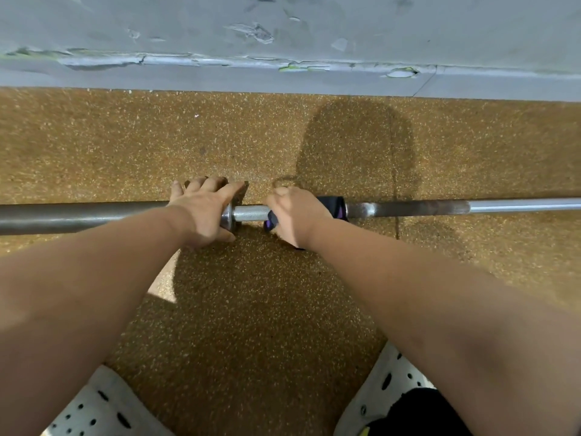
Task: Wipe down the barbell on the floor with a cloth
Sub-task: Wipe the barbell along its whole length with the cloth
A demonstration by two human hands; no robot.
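Note:
A long steel barbell (408,208) lies across the speckled brown floor from left to right. Its thick dark sleeve (78,217) runs to the left and ends at a shiny collar (227,217). My left hand (204,212) rests on the sleeve end at the collar, fingers spread over the far side. My right hand (297,215) grips a dark purple-and-black cloth (334,206) wrapped round the thin knurled shaft just right of the collar. A short bare piece of shaft shows between my hands.
A grey wall (283,33) with chipped paint runs close behind the bar. A damp dark patch (355,143) marks the floor beyond my right hand. My white perforated shoes (103,410) stand at the bottom of the view.

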